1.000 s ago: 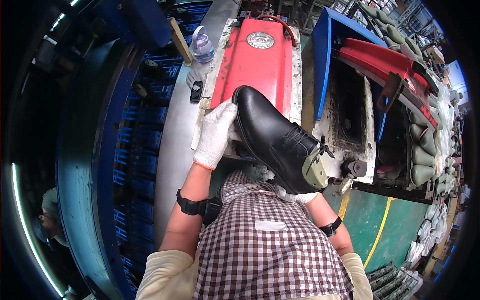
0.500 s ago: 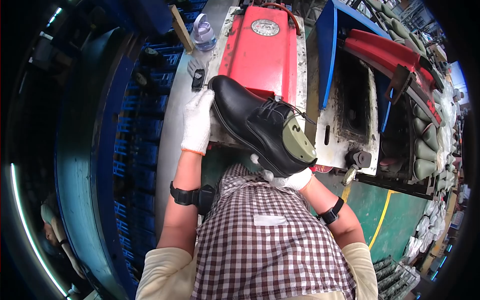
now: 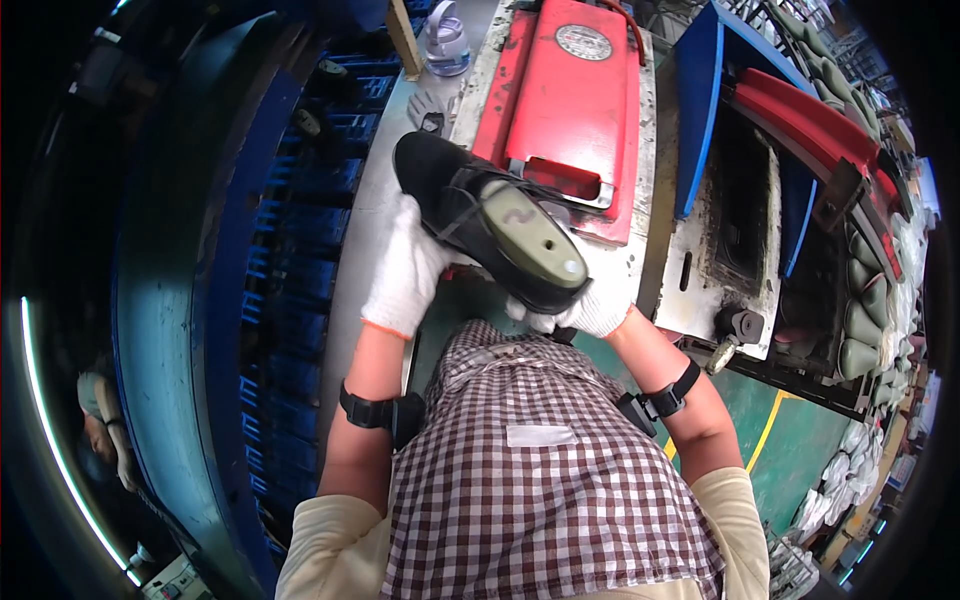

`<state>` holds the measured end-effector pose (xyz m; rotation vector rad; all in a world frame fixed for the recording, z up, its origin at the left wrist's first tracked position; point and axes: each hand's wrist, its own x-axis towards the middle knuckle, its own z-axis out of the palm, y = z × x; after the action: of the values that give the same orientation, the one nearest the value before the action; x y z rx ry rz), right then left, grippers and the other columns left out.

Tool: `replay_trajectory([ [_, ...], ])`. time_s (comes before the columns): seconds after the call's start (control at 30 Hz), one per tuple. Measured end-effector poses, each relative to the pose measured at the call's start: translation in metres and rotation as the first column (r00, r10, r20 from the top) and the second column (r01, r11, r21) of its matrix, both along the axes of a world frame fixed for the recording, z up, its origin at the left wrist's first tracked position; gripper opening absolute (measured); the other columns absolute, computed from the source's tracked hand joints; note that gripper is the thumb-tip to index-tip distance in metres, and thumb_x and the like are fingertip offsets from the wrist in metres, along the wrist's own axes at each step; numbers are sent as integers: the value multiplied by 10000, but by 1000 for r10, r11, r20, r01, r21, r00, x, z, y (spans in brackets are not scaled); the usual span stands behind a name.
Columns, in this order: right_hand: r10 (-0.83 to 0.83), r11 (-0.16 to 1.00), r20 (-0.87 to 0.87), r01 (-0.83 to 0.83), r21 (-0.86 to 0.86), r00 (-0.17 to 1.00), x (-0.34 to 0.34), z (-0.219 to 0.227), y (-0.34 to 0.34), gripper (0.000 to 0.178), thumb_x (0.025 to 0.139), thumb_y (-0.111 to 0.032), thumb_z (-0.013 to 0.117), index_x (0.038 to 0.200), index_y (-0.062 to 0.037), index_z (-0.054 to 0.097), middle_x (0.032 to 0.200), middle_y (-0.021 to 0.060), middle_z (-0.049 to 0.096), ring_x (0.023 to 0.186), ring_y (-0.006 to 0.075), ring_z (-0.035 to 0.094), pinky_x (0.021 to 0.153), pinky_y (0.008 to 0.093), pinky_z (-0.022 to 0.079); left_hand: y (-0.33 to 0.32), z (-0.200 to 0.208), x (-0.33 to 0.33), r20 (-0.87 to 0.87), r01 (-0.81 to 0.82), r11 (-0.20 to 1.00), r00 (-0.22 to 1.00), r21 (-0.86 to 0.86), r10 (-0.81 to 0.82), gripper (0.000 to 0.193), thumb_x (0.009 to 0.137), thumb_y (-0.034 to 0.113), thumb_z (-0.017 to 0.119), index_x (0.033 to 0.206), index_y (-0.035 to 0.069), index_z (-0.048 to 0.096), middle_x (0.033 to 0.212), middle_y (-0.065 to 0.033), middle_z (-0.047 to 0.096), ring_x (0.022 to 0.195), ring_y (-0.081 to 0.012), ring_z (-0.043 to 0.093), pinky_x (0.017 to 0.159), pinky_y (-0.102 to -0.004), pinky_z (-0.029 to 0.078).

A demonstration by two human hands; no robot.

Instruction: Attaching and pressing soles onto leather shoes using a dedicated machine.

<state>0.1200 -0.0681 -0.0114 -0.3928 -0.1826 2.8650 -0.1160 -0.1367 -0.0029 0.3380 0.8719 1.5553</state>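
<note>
A black lace-up dress shoe (image 3: 440,195) is held up before me, toe to the far left and heel toward my right side. An olive-green shoe last (image 3: 533,235) fills its opening, which is turned up toward me. My left hand (image 3: 405,265), in a white knit glove, grips the side of the forefoot from below. The gloved right hand (image 3: 595,300) is closed round the heel, some of its fingers hidden under the shoe. Beyond the shoe lies a red machine cover (image 3: 570,95) with a handle slot at its near end.
A lilac water bottle (image 3: 446,45) and a grey glove (image 3: 428,108) are on the metal bench at the left of the cover. Rightward stands an open machine with a blue side panel (image 3: 703,110) and a raised red lid (image 3: 800,115). Green lasts (image 3: 862,295) fill a rack at far right.
The shoe has tilted so its opening and the last's top now face me more. Both hands have moved slightly with it; the right hand has risen. My view has shifted left.
</note>
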Motion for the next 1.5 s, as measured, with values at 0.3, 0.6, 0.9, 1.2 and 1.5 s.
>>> replay_trajectory([
  [0.3,-375,584,338,-63,809,863,-106,-5,-21,395,1136,-328,453,1399,-50,554,1240,33,618,1143,99,572,1028,270,467,-64,-15,-22,188,-51,992,980,-116,72,812,1000,488,666,1568,11,335,1516,-190,505,1387,-312,534,1183,-489,446],
  [0.6,-461,59,323,-334,941,827,-108,-11,-10,494,1048,-316,591,1422,7,578,1323,205,663,1234,321,643,1089,364,466,-70,-40,-81,199,-246,891,920,-382,339,427,934,301,592,1303,89,622,1239,-118,711,1102,-291,722,982,-485,598],
  [0.9,-939,-262,34,-772,580,344,-6,-48,-15,273,916,-81,678,1183,-64,731,1234,147,698,1222,355,626,1061,453,481,-47,-206,-258,-288,-508,657,860,-558,420,341,803,217,808,1107,116,689,1009,-33,681,885,-200,683,821,-361,570],
  [1.2,-949,-189,121,-836,515,290,-10,-55,-16,357,847,-59,716,1203,-78,729,1255,158,695,1156,358,642,1034,472,493,17,-257,-391,-898,-722,611,438,-326,38,670,817,375,833,1386,122,586,1252,-74,666,1061,-213,648,809,-384,536],
  [1.5,-953,-169,129,-832,528,276,-5,-64,-18,341,882,-35,691,1221,-44,714,1298,176,678,1191,360,647,1060,451,495,-46,-221,-274,-974,-892,401,151,-207,-167,842,987,446,663,1615,9,310,1631,-261,380,1509,-398,373,1229,-445,315],
])
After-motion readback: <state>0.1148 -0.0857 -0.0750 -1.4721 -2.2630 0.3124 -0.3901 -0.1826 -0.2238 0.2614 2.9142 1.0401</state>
